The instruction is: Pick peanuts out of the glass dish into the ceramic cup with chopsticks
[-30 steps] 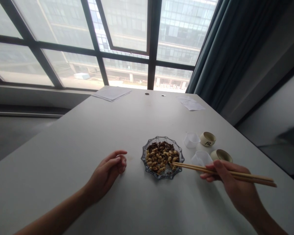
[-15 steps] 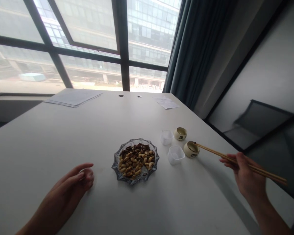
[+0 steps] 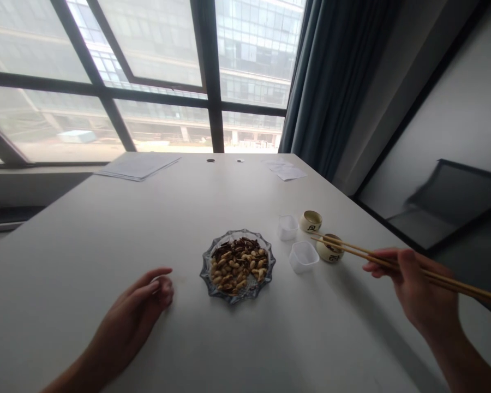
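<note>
My right hand (image 3: 421, 289) is closed on a pair of wooden chopsticks (image 3: 360, 252). Their tips are slightly apart over the nearer cream cup (image 3: 330, 255) with dark lettering, with nothing visible between them. Just behind it stands a second cream cup (image 3: 310, 222). Two clear plastic containers (image 3: 304, 258) are left of the cups. In the middle of the table, a scalloped glass dish (image 3: 233, 297) holds peanuts (image 3: 231, 267) and dark, slender pieces (image 3: 245, 244). Left of the dish, my left hand (image 3: 137, 311) holds nothing visible, its index finger extended and the others loosely curled.
The white table (image 3: 188, 202) carries stacked papers (image 3: 141, 165) at the far left and loose sheets (image 3: 288, 171) at the far right. Behind it are a window and a dark curtain (image 3: 331, 82). A dark-framed glass panel (image 3: 454, 136) runs along the right side.
The chopstick tips were together at the nearer cup with a small dark bit by them; now they have parted and reach left across the cup. The whole view has shifted slightly.
</note>
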{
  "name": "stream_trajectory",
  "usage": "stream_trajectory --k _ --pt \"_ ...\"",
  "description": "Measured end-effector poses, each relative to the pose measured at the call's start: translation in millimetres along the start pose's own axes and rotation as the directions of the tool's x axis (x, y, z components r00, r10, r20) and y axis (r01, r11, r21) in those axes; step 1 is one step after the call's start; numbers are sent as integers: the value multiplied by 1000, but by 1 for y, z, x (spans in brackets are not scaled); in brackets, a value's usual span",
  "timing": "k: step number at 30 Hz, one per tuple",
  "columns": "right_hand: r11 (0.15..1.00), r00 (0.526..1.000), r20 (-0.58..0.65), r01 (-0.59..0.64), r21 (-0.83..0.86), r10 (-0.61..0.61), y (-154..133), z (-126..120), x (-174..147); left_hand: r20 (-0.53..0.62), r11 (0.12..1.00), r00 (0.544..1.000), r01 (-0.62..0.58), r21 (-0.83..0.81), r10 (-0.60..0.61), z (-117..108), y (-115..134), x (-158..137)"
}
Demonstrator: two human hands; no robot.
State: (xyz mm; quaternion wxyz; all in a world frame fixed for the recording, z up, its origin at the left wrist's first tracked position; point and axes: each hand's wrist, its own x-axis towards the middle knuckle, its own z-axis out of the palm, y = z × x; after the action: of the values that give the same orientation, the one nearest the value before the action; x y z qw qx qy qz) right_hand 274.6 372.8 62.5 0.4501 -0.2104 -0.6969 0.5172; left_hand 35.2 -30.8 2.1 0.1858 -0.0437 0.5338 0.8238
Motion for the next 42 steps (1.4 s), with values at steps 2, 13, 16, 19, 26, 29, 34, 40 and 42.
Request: stream_trajectory --k 2,13,16,19,26,29,34,40,42 --pt "999 986 168 -1 33 -4 -18 24 -6 72 999 997 -25 25 23 -2 -1 0" --pt "962 560 785 -95 -254 263 -61 134 6 168 998 984 -55 13 52 -13 -7 3" --pt "951 499 821 -24 -308 278 -62 147 7 178 999 983 -54 0 53 -15 -8 4" --pt "949 524 811 13 -314 260 -64 150 9 190 999 980 -50 -13 52 -15 -9 5" --pt "925 517 804 59 -376 294 -69 143 16 174 999 984 -36 -24 40 -16 -9 4" --pt "917 488 820 89 -389 300 -66 146 15 180 999 983 -33 -23 37 -17 -9 5" --pt "907 477 824 117 -405 306 -61 149 12 193 999 980 -32 -32 38 -19 -11 6" --pt "914 482 825 113 -391 294 -58 148 9 195 999 980 -26 -43 34 -17 -10 7" --pt "916 489 822 106 -388 292 -57 149 7 192 999 981 -23 -46 31 -16 -10 6"
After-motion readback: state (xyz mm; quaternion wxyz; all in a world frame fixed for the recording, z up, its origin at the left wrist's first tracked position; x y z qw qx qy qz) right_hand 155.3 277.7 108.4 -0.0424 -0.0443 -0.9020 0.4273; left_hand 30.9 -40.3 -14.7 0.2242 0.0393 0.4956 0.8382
